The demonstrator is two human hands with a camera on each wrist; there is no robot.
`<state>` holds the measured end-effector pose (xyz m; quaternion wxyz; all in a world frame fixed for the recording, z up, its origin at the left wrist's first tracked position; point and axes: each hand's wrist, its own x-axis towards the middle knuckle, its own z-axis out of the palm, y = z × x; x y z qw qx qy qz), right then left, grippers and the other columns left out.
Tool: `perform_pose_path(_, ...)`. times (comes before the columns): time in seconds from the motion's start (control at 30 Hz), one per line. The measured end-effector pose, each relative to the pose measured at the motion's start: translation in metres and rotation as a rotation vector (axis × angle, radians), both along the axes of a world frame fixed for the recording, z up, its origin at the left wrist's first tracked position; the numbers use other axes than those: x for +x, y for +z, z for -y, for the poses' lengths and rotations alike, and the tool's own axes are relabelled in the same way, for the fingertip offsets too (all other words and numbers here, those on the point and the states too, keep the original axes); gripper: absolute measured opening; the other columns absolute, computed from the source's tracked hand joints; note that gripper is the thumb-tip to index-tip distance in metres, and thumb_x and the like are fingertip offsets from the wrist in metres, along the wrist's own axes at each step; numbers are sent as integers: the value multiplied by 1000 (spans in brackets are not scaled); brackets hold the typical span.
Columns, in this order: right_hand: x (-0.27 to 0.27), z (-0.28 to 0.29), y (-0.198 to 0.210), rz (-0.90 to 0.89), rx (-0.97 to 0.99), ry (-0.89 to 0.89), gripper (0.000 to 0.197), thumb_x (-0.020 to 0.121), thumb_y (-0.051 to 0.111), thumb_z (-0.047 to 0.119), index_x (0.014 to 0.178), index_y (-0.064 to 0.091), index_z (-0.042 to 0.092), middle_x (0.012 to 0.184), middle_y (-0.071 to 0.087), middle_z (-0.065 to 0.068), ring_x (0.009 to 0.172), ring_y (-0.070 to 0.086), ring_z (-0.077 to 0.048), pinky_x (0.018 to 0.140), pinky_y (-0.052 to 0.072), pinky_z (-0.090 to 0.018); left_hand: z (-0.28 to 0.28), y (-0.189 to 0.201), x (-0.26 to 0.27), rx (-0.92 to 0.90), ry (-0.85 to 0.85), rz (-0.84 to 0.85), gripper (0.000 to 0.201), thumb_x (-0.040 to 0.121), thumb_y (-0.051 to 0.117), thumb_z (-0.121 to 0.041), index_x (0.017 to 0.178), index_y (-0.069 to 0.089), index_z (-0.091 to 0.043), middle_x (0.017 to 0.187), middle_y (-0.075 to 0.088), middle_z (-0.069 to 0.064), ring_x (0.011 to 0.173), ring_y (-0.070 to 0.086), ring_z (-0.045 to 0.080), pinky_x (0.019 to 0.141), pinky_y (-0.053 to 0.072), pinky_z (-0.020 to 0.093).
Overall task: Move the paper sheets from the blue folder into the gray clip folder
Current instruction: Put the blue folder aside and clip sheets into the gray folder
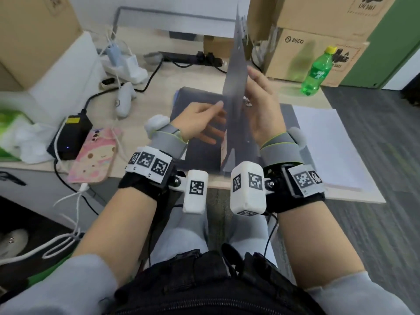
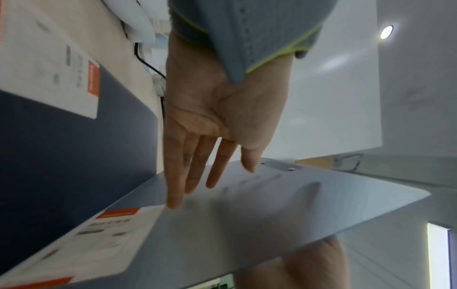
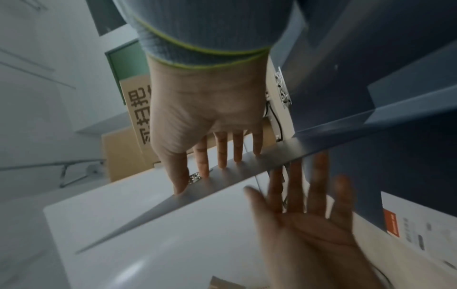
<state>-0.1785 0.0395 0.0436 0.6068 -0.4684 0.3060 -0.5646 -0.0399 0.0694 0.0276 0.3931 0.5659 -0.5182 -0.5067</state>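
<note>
Both hands, left hand (image 1: 200,117) and right hand (image 1: 261,105), fingers straight, press the gray clip folder's (image 1: 235,87) upright cover; paper sheets (image 1: 327,142) wait on the bench (image 1: 159,87), seemingly unclipped.

The person wears a pale grey-blue top with long sleeves (image 1: 56,289), pushed up above the forearms. On each wrist sits a black strap (image 1: 138,189) that carries a white block with black-and-white square markers (image 1: 150,163). From each block a small white box (image 1: 196,189) with the same kind of marker stands out toward the body on a short joint with a metal screw. A thin black cable (image 1: 271,233) hangs from the right wrist unit. The left hand (image 1: 200,119) and the right hand (image 1: 261,110) each have a grey ribbed band with a yellow-green edge around the base, and a white soft ball (image 1: 158,123) is fixed on it. A black pack (image 1: 204,283) lies at the waist, and the trousers (image 1: 188,230) are light grey.
</note>
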Motion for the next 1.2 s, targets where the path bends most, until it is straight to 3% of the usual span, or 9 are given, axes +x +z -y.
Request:
perform_pose_path(0.17, 39, 0, 0, -182, 19, 89, 11, 87, 63, 13, 95, 66, 20, 99, 65, 0, 98, 58, -13, 86, 43, -28, -12, 27, 41, -124, 288, -251, 53, 98, 23, -50, 81, 65, -23, 67, 73, -10, 56, 68, 8, 52, 54, 26)
perform_pose_path(0.27, 58, 0, -7, -232, 51, 110, 11, 86, 63, 11, 90, 67, 20, 94, 66, -1, 91, 59, -12, 85, 45, -24, -15, 28, 76, -123, 292, -359, 64, 93, 21, -61, 104, 68, -18, 113, 70, 9, 96, 68, 25, 73, 55, 35)
perform_pose_path(0.33, 70, 2, -14, -267, 74, 113, 10, 86, 64, 10, 88, 67, 20, 91, 66, -1, 84, 60, -11, 79, 46, -20, -19, 22, 98, -96, 289, -357, 58, 86, 38, -59, 117, 63, -15, 124, 63, 14, 107, 63, 32, 80, 52, 40)
perform_pose_path(0.4, 83, 4, -21, -308, 97, 125, 8, 84, 65, 11, 86, 67, 19, 90, 66, -3, 83, 60, -13, 75, 45, -18, -24, 11, 119, -71, 357, -365, 46, 77, 55, -40, 113, 62, -12, 114, 66, 15, 95, 65, 31, 70, 54, 35)
perform_pose_path(0.57, 102, 11, -40, -385, 209, 133, 9, 85, 63, 7, 82, 66, 15, 86, 64, -7, 74, 58, -13, 69, 45, -17, -33, -17, 148, -34, 419, -281, 37, 66, 54, -10, 103, 61, -5, 115, 59, 31, 86, 61, 37, 53, 54, 26)
perform_pose_path(0.67, 106, 14, -50, -423, 260, 139, 10, 84, 62, 6, 80, 65, 14, 85, 63, -7, 70, 59, -12, 65, 47, -15, -37, -28, 158, 46, 445, -118, 28, 59, 55, -12, 84, 67, -12, 89, 66, 15, 74, 60, 28, 59, 53, 27)
perform_pose_path(0.77, 110, 20, -55, -475, 306, 180, 11, 86, 59, 5, 82, 63, 14, 82, 64, -4, 67, 61, -13, 62, 51, -14, -32, -40, 171, 172, 470, 167, 5, 52, 57, -24, 50, 61, -22, 57, 48, -2, 59, 40, 17, 56, 31, 26)
perform_pose_path(1.0, 116, 41, -63, -605, 374, 261, 8, 90, 57, 9, 86, 59, 16, 82, 64, -2, 61, 63, -13, 61, 55, -20, -9, -58, 175, 307, 513, 135, 38, 91, 53, -31, 57, 40, -21, 48, 34, -4, 35, 30, 9, 42, 18, 17)
perform_pose_path(1.2, 117, 49, -77, -640, 384, 262, 12, 88, 57, 3, 82, 57, 13, 74, 62, -6, 44, 65, -6, 52, 53, -14, 3, -66, 178, 312, 530, 170, 30, 93, 51, -17, 64, 45, -21, 58, 43, -6, 51, 38, 7, 43, 34, 17)
